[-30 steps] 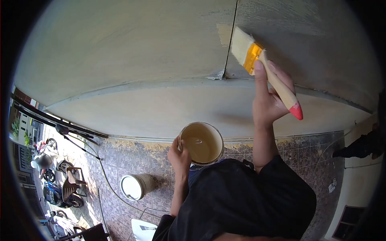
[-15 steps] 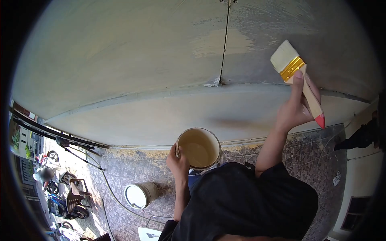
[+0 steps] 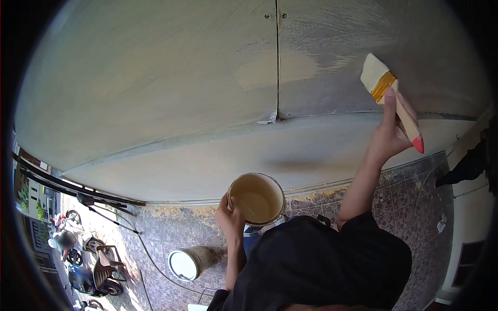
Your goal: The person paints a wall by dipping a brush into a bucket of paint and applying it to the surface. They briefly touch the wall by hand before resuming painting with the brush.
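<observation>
A wide paintbrush point(image 3: 384, 88) with a gold ferrule, wooden handle and red tip is held in my right hand point(image 3: 392, 124), thumb along the handle. Its pale, paint-coated bristles point up and left, overlapping the grey wall panel point(image 3: 332, 88) in this view. My left hand point(image 3: 229, 215) is closed on the rim of a paint bucket point(image 3: 257, 199), thumb at the inside edge. Beige paint coats the bucket's inner walls and bottom. A fresh beige patch point(image 3: 285, 70) spans the vertical seam between two panels.
A second white bucket point(image 3: 189, 263) stands on the patterned tile floor point(image 3: 161, 243), near a hose point(image 3: 148, 254). Parked motorbikes point(image 3: 83, 280) and a chair point(image 3: 106, 267) are outside at left. At far right is part of a person in dark clothing point(image 3: 464, 166).
The view has shifted slightly, so the seam sits further left and the floor lower. My right hand with the paintbrush appears a little further right; the bucket stays in my left hand.
</observation>
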`<action>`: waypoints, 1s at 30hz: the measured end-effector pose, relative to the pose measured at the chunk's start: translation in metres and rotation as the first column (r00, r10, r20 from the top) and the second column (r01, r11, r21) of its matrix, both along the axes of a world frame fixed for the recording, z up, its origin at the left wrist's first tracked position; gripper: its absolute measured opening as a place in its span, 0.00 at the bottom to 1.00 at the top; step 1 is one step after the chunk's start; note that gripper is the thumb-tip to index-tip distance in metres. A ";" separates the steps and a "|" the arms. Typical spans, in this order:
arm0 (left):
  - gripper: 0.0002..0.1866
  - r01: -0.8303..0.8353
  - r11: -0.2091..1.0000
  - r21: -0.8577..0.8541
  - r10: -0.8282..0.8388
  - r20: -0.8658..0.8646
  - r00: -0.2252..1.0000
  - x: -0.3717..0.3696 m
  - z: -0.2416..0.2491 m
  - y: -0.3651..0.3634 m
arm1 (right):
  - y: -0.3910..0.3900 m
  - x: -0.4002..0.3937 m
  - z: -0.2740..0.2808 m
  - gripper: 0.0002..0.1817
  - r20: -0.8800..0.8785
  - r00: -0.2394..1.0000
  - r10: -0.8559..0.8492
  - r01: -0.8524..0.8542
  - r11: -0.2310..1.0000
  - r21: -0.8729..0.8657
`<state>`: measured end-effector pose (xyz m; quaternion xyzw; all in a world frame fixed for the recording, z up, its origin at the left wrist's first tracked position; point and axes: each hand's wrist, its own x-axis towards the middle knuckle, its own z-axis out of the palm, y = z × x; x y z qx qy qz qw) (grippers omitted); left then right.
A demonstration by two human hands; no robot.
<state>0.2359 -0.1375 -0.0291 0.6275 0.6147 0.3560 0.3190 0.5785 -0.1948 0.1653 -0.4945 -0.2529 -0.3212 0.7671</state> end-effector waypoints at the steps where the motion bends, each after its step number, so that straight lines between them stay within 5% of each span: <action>1: 0.16 0.000 1.000 -0.002 0.000 0.000 1.000 0.001 0.002 0.001 | -0.003 0.005 0.001 0.06 0.002 1.000 -0.004 0.004 1.000 0.002; 5: 0.16 0.023 1.000 -0.013 -0.023 0.012 1.000 -0.005 -0.006 0.005 | 0.016 -0.007 0.014 0.06 0.432 0.822 -0.370 0.461 0.879 -0.124; 9: 0.15 0.087 0.996 0.023 -0.087 -0.009 0.996 -0.020 -0.004 0.006 | 0.102 -0.107 0.009 0.14 0.572 0.798 -0.187 0.369 0.903 -0.220; 14: 0.15 0.084 0.996 0.034 -0.086 0.062 0.994 -0.040 -0.008 0.008 | 0.160 -0.214 0.006 0.15 0.580 0.775 0.250 -0.054 0.941 -0.333; 19: 0.15 0.093 0.994 0.050 -0.095 0.045 0.994 -0.047 0.006 0.007 | 0.138 -0.185 0.023 0.13 0.433 0.686 0.585 -0.509 0.811 -0.289; 22: 0.15 0.115 0.993 0.041 -0.116 0.020 0.993 -0.049 0.009 0.009 | 0.107 -0.085 0.026 0.07 0.410 0.840 0.356 -0.334 0.934 -0.127; 25: 0.15 0.128 0.991 0.037 -0.129 0.015 0.992 -0.048 0.006 0.011 | 0.045 -0.027 0.029 0.03 0.130 0.951 0.280 -0.280 0.960 -0.013; 27: 0.14 0.141 0.988 0.056 -0.142 0.006 0.990 -0.053 0.003 0.011 | 0.013 0.007 0.033 0.03 0.050 0.997 -0.057 0.059 0.998 -0.026; 28: 0.14 0.155 0.986 0.065 -0.156 0.013 0.988 -0.054 0.002 0.011 | 0.004 0.017 0.030 0.03 0.048 0.997 -0.059 0.060 0.998 -0.024; 30: 0.14 0.169 0.982 0.080 -0.172 0.021 0.985 -0.054 0.004 0.009 | -0.001 0.029 0.022 0.03 0.053 0.943 -0.328 0.327 0.945 0.028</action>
